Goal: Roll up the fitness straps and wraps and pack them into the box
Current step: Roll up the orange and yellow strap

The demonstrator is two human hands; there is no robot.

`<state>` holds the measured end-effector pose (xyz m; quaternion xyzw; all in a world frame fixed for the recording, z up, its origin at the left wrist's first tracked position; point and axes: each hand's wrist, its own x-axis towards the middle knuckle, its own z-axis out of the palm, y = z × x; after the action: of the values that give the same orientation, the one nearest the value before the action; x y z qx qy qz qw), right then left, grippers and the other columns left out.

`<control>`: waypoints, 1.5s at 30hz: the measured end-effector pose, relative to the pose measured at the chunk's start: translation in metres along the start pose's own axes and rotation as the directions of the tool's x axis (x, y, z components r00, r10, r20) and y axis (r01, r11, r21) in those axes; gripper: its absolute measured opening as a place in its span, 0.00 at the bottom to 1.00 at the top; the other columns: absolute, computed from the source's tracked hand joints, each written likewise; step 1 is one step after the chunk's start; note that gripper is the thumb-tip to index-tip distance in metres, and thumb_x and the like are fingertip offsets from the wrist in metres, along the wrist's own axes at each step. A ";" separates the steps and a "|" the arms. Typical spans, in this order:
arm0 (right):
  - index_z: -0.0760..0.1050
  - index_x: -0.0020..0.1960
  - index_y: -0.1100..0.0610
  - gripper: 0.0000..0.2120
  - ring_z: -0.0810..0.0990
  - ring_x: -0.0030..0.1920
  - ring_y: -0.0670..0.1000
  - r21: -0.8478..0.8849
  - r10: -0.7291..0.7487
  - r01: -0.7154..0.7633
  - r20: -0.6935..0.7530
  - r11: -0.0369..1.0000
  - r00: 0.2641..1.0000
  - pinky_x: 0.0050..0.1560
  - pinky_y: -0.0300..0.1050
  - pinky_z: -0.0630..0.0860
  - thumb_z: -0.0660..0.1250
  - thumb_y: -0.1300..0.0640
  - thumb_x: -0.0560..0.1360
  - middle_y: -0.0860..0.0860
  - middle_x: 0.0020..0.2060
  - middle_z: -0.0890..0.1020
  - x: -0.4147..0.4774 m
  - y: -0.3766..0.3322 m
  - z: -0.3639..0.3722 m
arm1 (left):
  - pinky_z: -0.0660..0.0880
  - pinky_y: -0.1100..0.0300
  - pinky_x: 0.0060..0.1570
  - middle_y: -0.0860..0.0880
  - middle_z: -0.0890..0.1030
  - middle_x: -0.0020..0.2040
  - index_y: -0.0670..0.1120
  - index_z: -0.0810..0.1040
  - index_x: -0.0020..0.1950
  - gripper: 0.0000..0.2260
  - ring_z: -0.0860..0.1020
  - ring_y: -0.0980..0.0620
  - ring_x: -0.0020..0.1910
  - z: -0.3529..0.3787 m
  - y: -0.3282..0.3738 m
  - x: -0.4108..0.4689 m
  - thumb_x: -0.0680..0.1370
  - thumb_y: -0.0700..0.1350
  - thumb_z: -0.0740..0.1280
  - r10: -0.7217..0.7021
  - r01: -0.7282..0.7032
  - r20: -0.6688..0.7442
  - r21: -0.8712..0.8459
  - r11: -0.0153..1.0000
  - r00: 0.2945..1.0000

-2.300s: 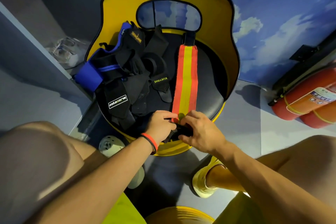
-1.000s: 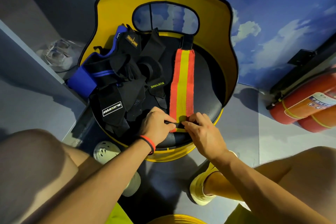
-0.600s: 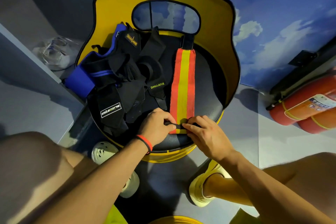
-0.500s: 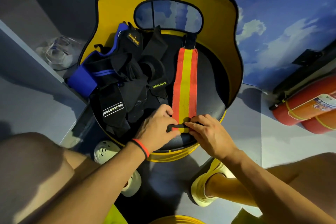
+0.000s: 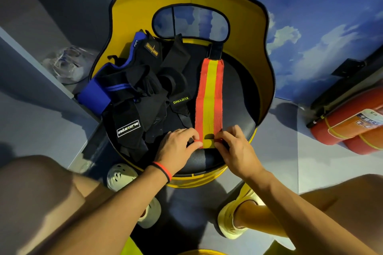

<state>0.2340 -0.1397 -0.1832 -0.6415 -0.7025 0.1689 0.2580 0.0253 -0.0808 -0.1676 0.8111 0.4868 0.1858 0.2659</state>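
A red wrap with a yellow middle stripe [image 5: 209, 97] lies stretched lengthwise on the black seat of a yellow chair [image 5: 238, 89], its black end tab at the backrest. My left hand [image 5: 178, 145] and my right hand [image 5: 232, 145] pinch its near end from both sides, where a small first fold is turned over. A heap of black straps and wraps [image 5: 145, 101], some with logo labels, fills the seat's left half, with a blue wrap [image 5: 93, 97] at its left edge. No box is in view.
Two red fire extinguishers [image 5: 352, 122] lie on the floor at the right. Clear plastic packaging [image 5: 66, 64] sits on a grey shelf at the left. My knees and feet in light shoes [image 5: 232, 223] flank the chair's front edge.
Both hands slid a little farther up the seat while working the wrap's near end. A black tab they held earlier is now tucked under, and the end is folded over.
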 end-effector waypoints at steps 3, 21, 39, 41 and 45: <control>0.82 0.57 0.57 0.09 0.75 0.45 0.50 -0.072 -0.011 0.007 -0.053 0.997 0.999 0.44 0.45 0.79 0.68 0.55 0.82 0.51 0.50 0.75 0.006 0.000 -0.001 | 0.76 0.50 0.48 0.56 0.82 0.39 0.53 0.79 0.44 0.07 0.79 0.54 0.40 0.000 0.001 0.010 0.77 0.55 0.70 -0.110 0.109 -0.013 -0.076 0.991 0.994; 0.77 0.61 0.52 0.13 0.74 0.47 0.51 -0.066 -0.060 0.062 0.029 0.996 0.998 0.46 0.47 0.74 0.67 0.45 0.81 0.47 0.47 0.79 0.025 0.015 -0.006 | 0.72 0.60 0.47 0.54 0.75 0.54 0.52 0.80 0.64 0.17 0.75 0.53 0.50 0.001 0.001 0.021 0.78 0.57 0.69 -0.064 0.062 0.051 0.030 0.998 0.997; 0.78 0.64 0.54 0.16 0.77 0.54 0.52 -0.085 -0.115 0.117 0.030 0.989 0.993 0.46 0.48 0.82 0.73 0.53 0.78 0.49 0.59 0.72 0.007 0.011 -0.009 | 0.80 0.53 0.37 0.48 0.81 0.27 0.44 0.78 0.37 0.19 0.81 0.51 0.30 0.004 0.013 0.031 0.77 0.58 0.70 -0.438 0.455 0.130 -0.188 0.870 0.890; 0.79 0.65 0.53 0.16 0.76 0.54 0.52 -0.111 -0.096 0.095 -0.006 0.989 0.995 0.46 0.47 0.81 0.71 0.50 0.79 0.49 0.58 0.72 0.010 0.013 -0.008 | 0.72 0.56 0.34 0.51 0.78 0.29 0.47 0.75 0.39 0.16 0.78 0.51 0.32 0.006 0.015 0.028 0.74 0.58 0.72 -0.390 0.383 -0.035 -0.123 0.915 0.920; 0.79 0.68 0.53 0.19 0.74 0.51 0.53 -0.171 -0.095 0.097 0.019 0.980 0.995 0.50 0.50 0.78 0.64 0.44 0.82 0.49 0.56 0.75 0.020 0.018 -0.008 | 0.74 0.63 0.43 0.55 0.78 0.47 0.53 0.79 0.51 0.13 0.77 0.56 0.43 0.011 0.016 0.019 0.71 0.53 0.77 -0.211 0.195 -0.089 -0.157 0.968 0.973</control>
<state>0.2518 -0.1185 -0.1842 -0.6257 -0.7459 0.0983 0.2058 0.0507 -0.0724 -0.1657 0.7243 0.5656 0.2353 0.3165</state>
